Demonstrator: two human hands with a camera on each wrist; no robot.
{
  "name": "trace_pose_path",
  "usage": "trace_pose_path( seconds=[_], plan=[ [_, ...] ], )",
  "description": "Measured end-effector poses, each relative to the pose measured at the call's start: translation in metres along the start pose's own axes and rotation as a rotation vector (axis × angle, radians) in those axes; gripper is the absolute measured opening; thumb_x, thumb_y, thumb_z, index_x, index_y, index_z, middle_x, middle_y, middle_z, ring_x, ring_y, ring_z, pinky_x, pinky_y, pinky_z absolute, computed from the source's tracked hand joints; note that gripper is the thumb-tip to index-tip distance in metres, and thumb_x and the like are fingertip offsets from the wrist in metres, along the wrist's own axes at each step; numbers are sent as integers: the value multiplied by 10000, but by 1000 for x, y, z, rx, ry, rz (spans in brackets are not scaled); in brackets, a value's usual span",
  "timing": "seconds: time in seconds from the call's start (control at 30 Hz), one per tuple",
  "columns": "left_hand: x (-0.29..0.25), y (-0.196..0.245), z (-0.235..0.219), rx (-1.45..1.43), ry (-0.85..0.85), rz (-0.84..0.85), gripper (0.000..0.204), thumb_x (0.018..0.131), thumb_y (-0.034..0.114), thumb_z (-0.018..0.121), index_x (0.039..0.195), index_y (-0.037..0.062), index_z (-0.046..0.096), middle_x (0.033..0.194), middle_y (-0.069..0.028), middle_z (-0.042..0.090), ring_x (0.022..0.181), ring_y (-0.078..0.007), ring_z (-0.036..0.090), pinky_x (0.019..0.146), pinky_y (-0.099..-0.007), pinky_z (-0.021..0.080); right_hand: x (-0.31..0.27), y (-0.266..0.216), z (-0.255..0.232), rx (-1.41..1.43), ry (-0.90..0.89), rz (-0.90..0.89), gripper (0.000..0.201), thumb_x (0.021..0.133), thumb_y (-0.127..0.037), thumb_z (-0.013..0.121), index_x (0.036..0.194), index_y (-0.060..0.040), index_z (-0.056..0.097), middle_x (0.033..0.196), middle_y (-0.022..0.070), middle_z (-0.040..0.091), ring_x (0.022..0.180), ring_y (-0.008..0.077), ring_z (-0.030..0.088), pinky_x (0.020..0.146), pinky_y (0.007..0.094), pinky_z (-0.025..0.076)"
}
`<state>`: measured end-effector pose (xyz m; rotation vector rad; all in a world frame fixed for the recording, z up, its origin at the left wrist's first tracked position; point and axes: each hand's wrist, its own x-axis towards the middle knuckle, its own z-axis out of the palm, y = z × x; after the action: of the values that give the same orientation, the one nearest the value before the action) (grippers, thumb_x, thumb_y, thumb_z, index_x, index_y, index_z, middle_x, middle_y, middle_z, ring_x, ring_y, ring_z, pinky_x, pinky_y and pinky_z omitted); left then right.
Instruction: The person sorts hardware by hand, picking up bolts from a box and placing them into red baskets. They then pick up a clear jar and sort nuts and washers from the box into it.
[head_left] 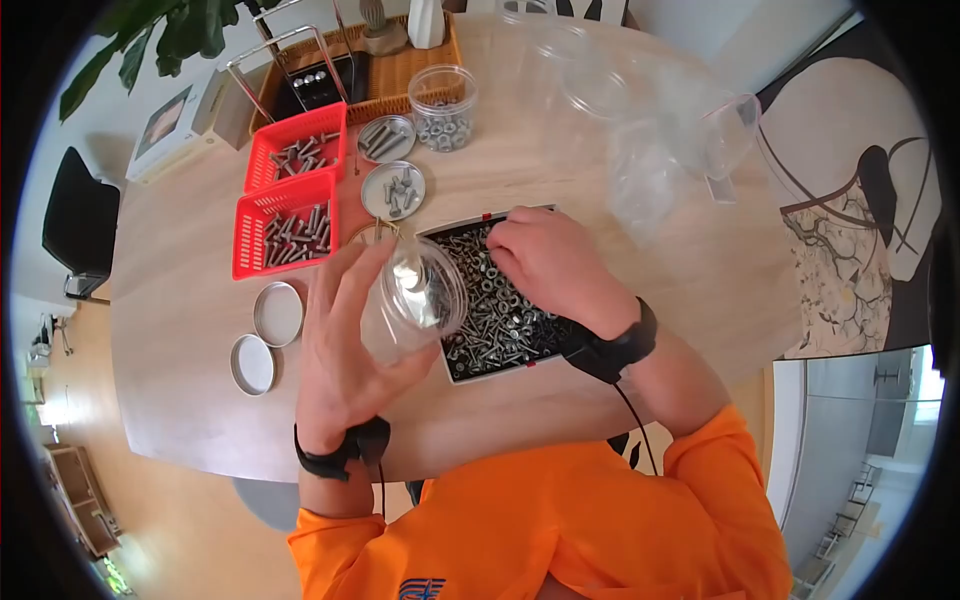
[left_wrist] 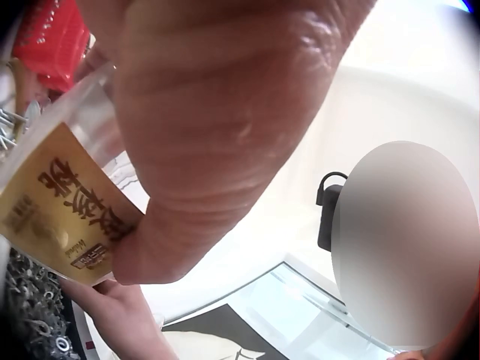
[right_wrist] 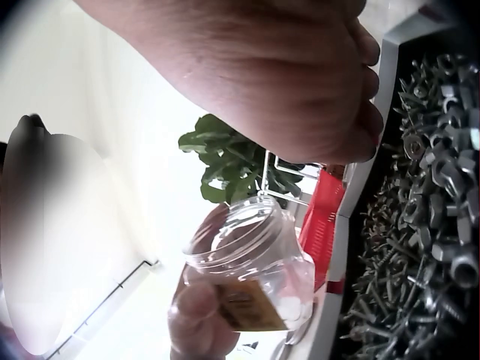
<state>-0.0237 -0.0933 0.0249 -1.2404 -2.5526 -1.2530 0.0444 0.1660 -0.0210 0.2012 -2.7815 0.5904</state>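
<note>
My left hand [head_left: 340,350] holds a clear, lidless plastic jar [head_left: 425,285] beside the left edge of a shallow black tray [head_left: 449,365] with screws, nuts and bolts. The jar's mouth shows in the right wrist view, as does its yellow label; I see the label [left_wrist: 67,202] close up in the left wrist view, under my left thumb. My right hand [head_left: 555,265] is over the far part of the tray, fingers bent down near some nuts [head_left: 490,270]. In the right wrist view the right hand [right_wrist: 262,82] hides what its fingertips touch.
Two red baskets [head_left: 240,235] with bolts stand at the left, near round dishes [head_left: 393,190] with bolts and a jar of nuts [head_left: 443,120]. Two round lids [head_left: 278,314] lie at the left. Clear plastic bags and containers [head_left: 660,150] lie at the back right.
</note>
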Motion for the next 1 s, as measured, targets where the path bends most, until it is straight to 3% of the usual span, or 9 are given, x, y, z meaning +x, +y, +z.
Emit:
trace_pose_path(
  seconds=[0.07,0.23,0.33,0.43,0.57,0.7,0.8,0.83,1.0],
  plan=[
    [-11,-2,0,-65,-17,-61,931,577,103,889,1434,30,532,1372,-182,564,1269,-392,549,1063,-472,469,9,2,16,-58,-39,-7,54,848,-107,703,821,-61,697,815,120,651,799,355,664,718,463,535],
    [-9,-14,-1,-45,-60,-32,897,575,91,885,1404,45,547,1372,-180,563,1262,-397,556,1059,-478,474,18,1,23,-158,-199,57,46,829,-106,704,819,-62,706,832,113,674,804,355,681,708,471,541],
    [-9,-23,0,-66,-92,-25,891,576,84,880,1405,53,555,1384,-179,557,1260,-397,561,1058,-480,479,14,-2,7,72,-92,196,58,856,-100,710,865,-43,705,832,113,670,773,328,678,695,434,541],
    [-8,-25,0,-74,-102,-38,894,580,78,876,1417,61,562,1398,-182,548,1268,-395,561,1063,-479,479,10,-15,-20,659,-120,435,90,888,-104,726,911,-28,684,832,114,652,743,298,656,688,392,529],
    [-8,-28,1,-62,-141,-19,933,566,67,848,1441,23,528,1416,-204,542,1315,-398,544,1109,-464,445,15,-40,-23,722,-99,132,93,922,-97,705,977,-28,675,883,114,662,781,294,656,699,378,522],
    [-8,-30,-1,-96,-143,-29,917,571,65,840,1432,23,531,1434,-205,535,1338,-389,531,1124,-463,430,19,-21,-17,488,-43,112,80,918,-99,680,969,-40,697,911,128,667,846,343,666,721,419,535],
    [-9,-35,-1,-153,-161,-41,900,574,58,832,1422,25,534,1440,-208,533,1360,-388,517,1137,-473,415,6,0,-3,108,-231,46,119,880,-66,713,998,-56,723,899,113,640,859,302,655,729,404,521],
    [-9,-34,-3,-163,-179,-48,896,573,52,828,1419,25,534,1441,-209,533,1368,-389,513,1141,-477,410,5,2,2,14,-272,28,121,838,-88,737,955,-66,716,900,108,632,914,334,650,779,457,515],
    [-14,-38,-8,-252,-214,-48,885,561,14,818,1401,31,541,1426,-212,539,1373,-405,505,1148,-488,405,14,-9,13,-140,-259,24,68,809,-100,723,852,-67,682,863,91,618,896,306,651,782,447,490]
  ],
)
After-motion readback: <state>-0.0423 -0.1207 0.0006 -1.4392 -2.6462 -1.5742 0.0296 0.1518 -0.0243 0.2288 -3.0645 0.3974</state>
